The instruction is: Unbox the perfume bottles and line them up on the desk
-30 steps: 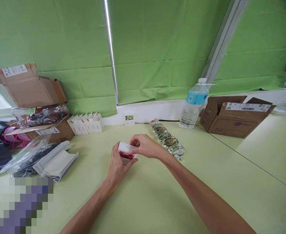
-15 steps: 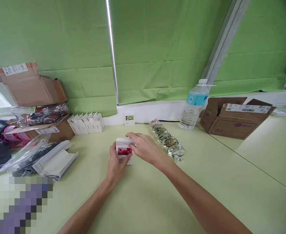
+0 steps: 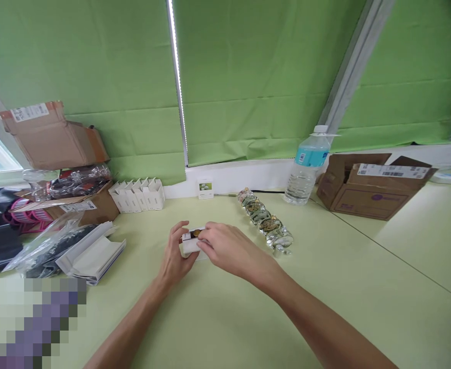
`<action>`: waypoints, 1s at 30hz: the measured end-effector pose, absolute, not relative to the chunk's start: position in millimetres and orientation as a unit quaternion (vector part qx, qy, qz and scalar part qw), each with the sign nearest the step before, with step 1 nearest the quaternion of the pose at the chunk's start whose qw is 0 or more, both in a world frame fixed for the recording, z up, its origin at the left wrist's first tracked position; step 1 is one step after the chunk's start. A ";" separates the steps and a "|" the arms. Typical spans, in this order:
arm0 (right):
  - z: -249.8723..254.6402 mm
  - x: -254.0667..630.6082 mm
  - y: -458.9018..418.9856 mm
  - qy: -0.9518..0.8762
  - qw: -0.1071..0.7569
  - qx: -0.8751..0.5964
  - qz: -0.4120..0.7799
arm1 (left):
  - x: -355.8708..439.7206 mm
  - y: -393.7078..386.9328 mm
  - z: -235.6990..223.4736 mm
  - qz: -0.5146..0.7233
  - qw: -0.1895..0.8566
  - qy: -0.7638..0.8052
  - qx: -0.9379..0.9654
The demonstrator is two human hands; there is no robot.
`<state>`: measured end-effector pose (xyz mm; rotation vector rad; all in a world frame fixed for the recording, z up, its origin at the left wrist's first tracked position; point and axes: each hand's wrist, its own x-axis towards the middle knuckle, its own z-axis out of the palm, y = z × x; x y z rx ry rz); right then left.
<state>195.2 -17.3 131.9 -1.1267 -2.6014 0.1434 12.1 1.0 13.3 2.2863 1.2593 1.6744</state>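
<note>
"Where's the small white cardboard box (image 3: 190, 242)?"

"Between the hands, mid-view, over the pale green counter (image 3: 325, 297). I can't tell whether it's touching the surface."

"And the hands?"

"Both are closed around it, neither spread. The left hand (image 3: 175, 251) curls around the box's left end, and the right hand (image 3: 225, 248) lies across its right half from above, fingers together. A small dark-and-gold patch shows on top between them."

"How is that grip best kept?"

"Lightly, I'd say. Thin card dents easily, so flat fingers on its faces beat pinching a corner."

"Anything in the way?"

"Closest is a line of clear glass ornaments flecked with gold (image 3: 266, 220) at 2 o'clock, just past the right hand. A clear plastic water bottle with a blue label (image 3: 306, 177) stands behind them. Flat white card sleeves (image 3: 90, 253) lie at 9 o'clock, and a row of white folded cartons (image 3: 137, 196) stands at 11 o'clock."
</note>
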 end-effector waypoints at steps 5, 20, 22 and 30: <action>125.7 196.0 -5.0 -0.897 0.171 -0.399 0.084 | 10.2 -1.9 17.3 0.505 -0.017 0.397 0.766; 106.0 184.5 19.5 -0.805 0.236 -0.535 0.099 | 5.8 -5.1 35.5 0.510 0.277 0.457 0.674; 108.0 185.9 20.5 -0.805 0.220 -0.541 0.106 | 4.2 -7.9 37.4 0.485 0.300 0.446 0.689; 113.1 186.9 16.5 -0.812 0.207 -0.536 0.103 | 18.3 -14.9 56.1 0.531 0.364 0.475 0.600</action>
